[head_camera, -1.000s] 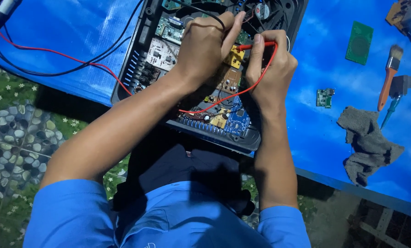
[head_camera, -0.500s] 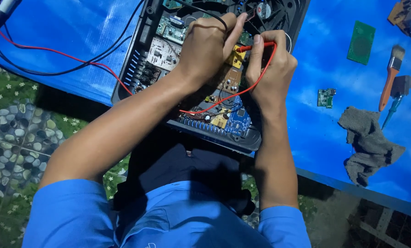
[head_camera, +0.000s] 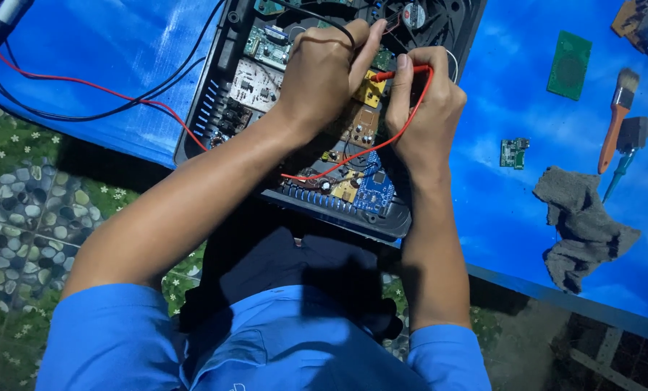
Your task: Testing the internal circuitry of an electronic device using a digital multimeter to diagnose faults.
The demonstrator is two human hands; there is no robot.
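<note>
Two hands work close together over an opened black casing [head_camera: 222, 80] packed with circuit boards, set on a blue surface [head_camera: 121, 43]. Right hand [head_camera: 429, 108] is curled shut around a red probe [head_camera: 400, 72], its tip angled down at a yellow board [head_camera: 367, 90]; left hand [head_camera: 324, 69] is also closed, fingers bunched on what looks like a black lead [head_camera: 316, 16], though its own probe is hidden. Red wire [head_camera: 382, 145] loops slackly from the probe across the boards and off to the left. Probe appears light and stiff, best pinched along its insulated barrel, while the exposed boards look fragile. Further right on the surface lie a green board [head_camera: 570, 65], a small chip board [head_camera: 515, 153], a brush [head_camera: 617, 116] and a grey rag [head_camera: 581, 217].
</note>
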